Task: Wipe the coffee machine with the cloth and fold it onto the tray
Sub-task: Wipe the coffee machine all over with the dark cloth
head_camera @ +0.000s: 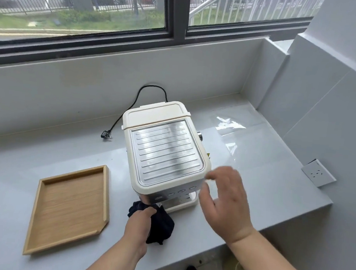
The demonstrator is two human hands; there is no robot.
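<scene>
A cream coffee machine (163, 146) with a ribbed metal top stands on the grey counter. A dark cloth (162, 224) hangs bunched at the machine's lower front left corner, and my left hand (138, 225) grips it against that corner. At the machine's front right corner my right hand (225, 201) hovers with fingers spread, holding nothing. To the left of the machine lies an empty wooden tray (40, 216).
The machine's black power cord loops behind it, with the unplugged plug (106, 135) on the counter. A wall socket (317, 173) sits on the right wall. The counter's front edge (282, 224) runs diagonally at the right. A window fills the back.
</scene>
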